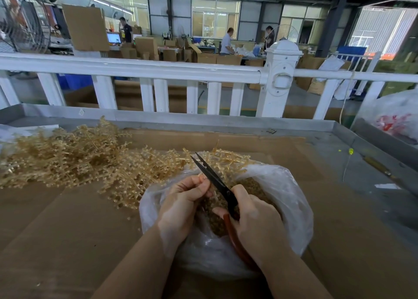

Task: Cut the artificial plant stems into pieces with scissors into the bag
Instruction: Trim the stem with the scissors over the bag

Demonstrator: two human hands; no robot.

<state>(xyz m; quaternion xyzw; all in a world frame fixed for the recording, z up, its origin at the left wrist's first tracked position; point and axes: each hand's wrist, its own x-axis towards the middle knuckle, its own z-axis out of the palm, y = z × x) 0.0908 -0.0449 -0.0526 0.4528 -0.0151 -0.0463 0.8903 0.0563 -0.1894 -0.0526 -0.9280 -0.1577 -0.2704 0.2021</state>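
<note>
A clear plastic bag lies open on the cardboard in front of me, with several small tan cut pieces inside. My right hand grips the red handles of black-bladed scissors; the blades are slightly apart and point up and left. Over the bag's mouth, my left hand pinches a thin tan stem piece right beside the blades; the piece is mostly hidden by my fingers. A large heap of tan artificial plant stems spreads across the left of the table and reaches the bag's far rim.
Brown cardboard covers a metal tray table with raised edges. A white fence rail runs behind it. A filled plastic bag sits at the far right. A yellow tag with string lies on the right.
</note>
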